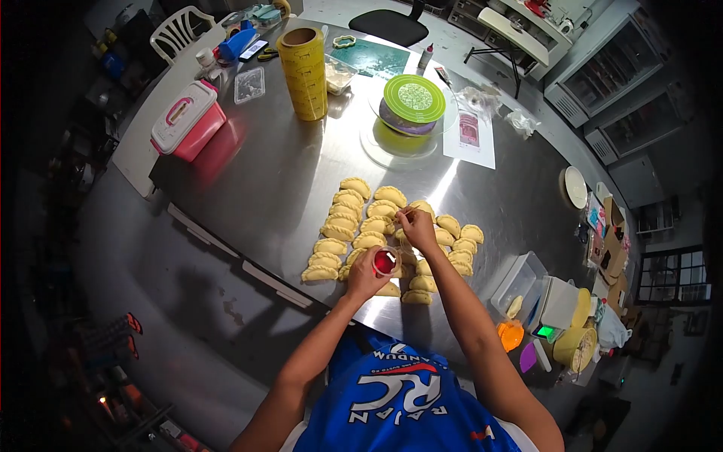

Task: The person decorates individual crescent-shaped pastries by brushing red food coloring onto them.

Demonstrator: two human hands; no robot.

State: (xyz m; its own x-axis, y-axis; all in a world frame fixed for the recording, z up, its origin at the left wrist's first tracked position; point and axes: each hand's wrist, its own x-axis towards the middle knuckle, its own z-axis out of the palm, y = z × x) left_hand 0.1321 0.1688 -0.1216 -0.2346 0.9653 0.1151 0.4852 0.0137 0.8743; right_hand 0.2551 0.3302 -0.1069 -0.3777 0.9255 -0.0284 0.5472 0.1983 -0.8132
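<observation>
Rows of crimped half-moon pastries (341, 220) lie on the steel table in front of me. My left hand (364, 276) is wrapped round a small clear cup (385, 262) with red liquid in it, above the near part of the rows. To its right and farther forward, my right hand (419, 228) hovers over the middle rows with its fingertips pinched together. Whatever is between those fingertips is too small to make out.
On the steel table (248, 173) stand a pink box with a white lid (184, 120), a yellow roll (303, 75), a green-topped round stand (414, 99) and a printed sheet (471, 135). At the right are a clear container (520, 282), a scale (553, 305) and a yellow tub (575, 348).
</observation>
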